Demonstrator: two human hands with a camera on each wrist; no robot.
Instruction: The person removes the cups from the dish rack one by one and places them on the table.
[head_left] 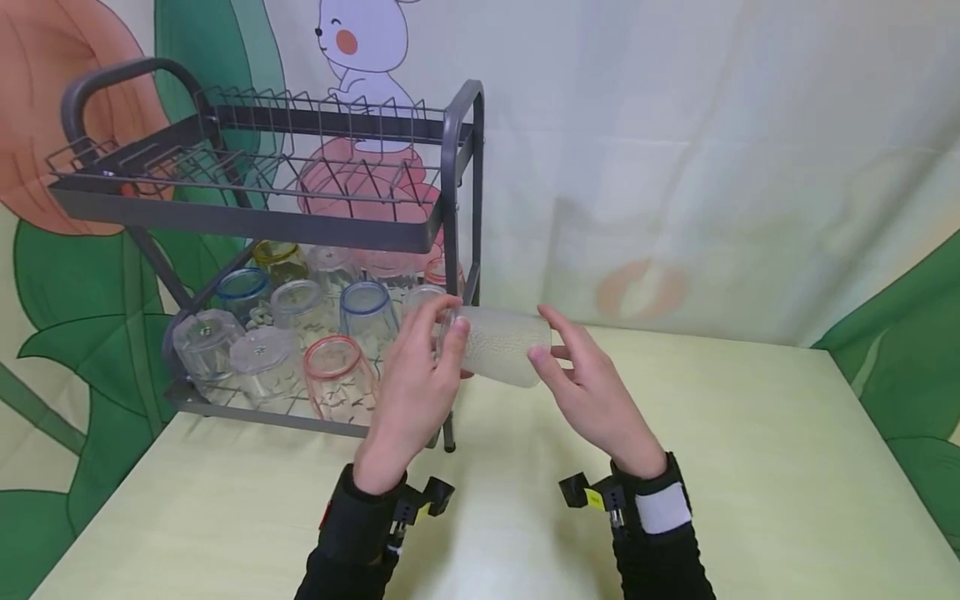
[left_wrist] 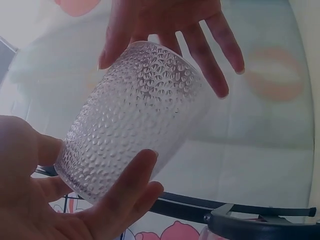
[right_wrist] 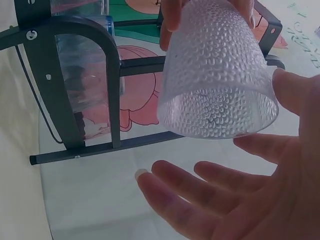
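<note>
I am watching the left hand (head_left: pixel 416 375) gripping a bumpy clear cup (head_left: pixel 504 343) by its base, above the desk (head_left: pixel 750 450), near the rack (head_left: pixel 262 223); this grip should be firm but gentle. The right hand (head_left: pixel 592 396) is holding its fingers apart around the mouth, which is facing it, the long axis running sideways, nearly level.

A cartoon-printed cloth (head_left: pixel 712 167) hangs behind a pale yellowish-green table (head_left: pixel 765 467)
</note>
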